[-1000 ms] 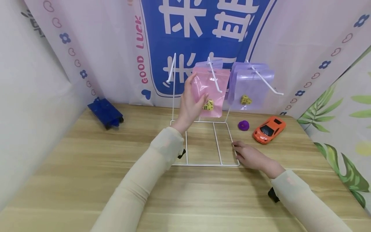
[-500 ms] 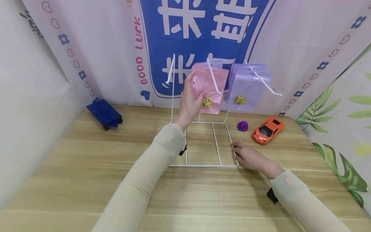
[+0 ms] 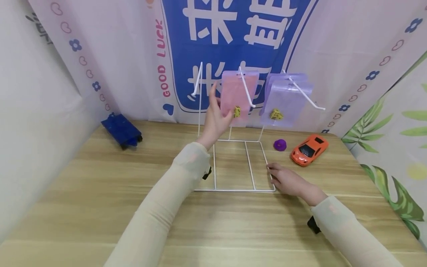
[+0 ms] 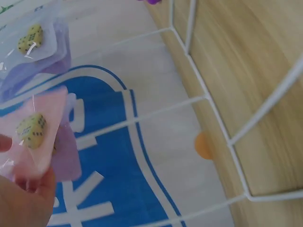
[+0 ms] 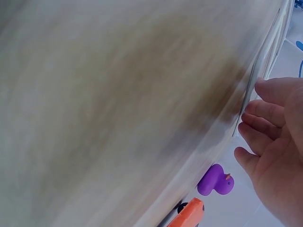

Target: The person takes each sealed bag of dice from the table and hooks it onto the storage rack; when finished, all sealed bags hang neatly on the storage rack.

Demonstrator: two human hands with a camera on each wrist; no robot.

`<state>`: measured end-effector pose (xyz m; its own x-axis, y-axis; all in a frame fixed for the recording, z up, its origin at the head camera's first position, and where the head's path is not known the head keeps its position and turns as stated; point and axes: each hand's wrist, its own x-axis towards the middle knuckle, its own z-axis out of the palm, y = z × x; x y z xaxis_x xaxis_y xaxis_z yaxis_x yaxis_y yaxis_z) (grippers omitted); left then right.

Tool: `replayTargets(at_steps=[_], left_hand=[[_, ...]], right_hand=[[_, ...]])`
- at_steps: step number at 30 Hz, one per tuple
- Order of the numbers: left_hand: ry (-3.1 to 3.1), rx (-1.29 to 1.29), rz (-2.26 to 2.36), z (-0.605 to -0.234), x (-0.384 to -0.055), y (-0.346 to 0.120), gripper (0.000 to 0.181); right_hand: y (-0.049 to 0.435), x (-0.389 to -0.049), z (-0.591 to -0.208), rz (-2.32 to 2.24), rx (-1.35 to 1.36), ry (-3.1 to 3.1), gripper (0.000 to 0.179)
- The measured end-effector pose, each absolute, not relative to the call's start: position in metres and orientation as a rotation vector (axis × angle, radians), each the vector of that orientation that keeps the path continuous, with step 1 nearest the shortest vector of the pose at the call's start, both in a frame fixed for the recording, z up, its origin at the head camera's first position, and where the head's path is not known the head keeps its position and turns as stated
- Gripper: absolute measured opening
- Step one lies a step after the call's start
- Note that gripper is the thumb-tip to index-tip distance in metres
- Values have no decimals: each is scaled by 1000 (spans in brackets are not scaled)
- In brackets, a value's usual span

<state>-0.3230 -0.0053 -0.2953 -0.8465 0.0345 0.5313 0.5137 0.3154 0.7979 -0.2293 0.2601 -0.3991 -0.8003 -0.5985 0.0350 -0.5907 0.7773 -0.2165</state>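
Note:
My left hand [image 3: 216, 120] pinches the left side of a translucent pink zip bag [image 3: 235, 91] with yellow dice [image 3: 237, 111] in it. In the left wrist view the thumb lies before the bag and the other fingers are partly behind it. The bag hangs on the middle hook [image 3: 247, 91] of a white wire rack [image 3: 251, 167], in front of a purple bag [image 4: 68, 161]. Low down, my right hand [image 3: 289, 180] holds the right side rod of the rack's base by the fingertips. Several purple bags [image 3: 285, 98] hang on the right hook; the front one shows yellow dice [image 3: 276, 114].
Right of the rack are a purple toy duck [image 3: 280, 145] and an orange toy car [image 3: 309, 150]. A dark blue toy vehicle [image 3: 121, 129] sits at the far left. The left hook [image 3: 197, 79] bears no bag. Behind the wooden table [image 3: 83, 207] hangs a printed cloth [image 3: 133, 63].
The pink bag has moved back along the middle hook, close against the purple bag behind it. My left hand followed it and its index finger now stands off the bag's edge. The right hand stays put.

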Motion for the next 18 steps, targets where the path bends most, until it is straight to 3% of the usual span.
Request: replayTargets(at_steps=[6,13,18], left_hand=[[-2404,-456,-1575,-316,-316,-35,84],[-2771,-521,-1143,-344,-291,-98,84],[-2990,-469,-760,-356,-274,-130,94]], right_hand=[[262,-233,-401,-349,-1006,2939,35],[269,-245,-402,-387,-942,2941,38],[270,-250,-386,-451,-803,2930,53]])
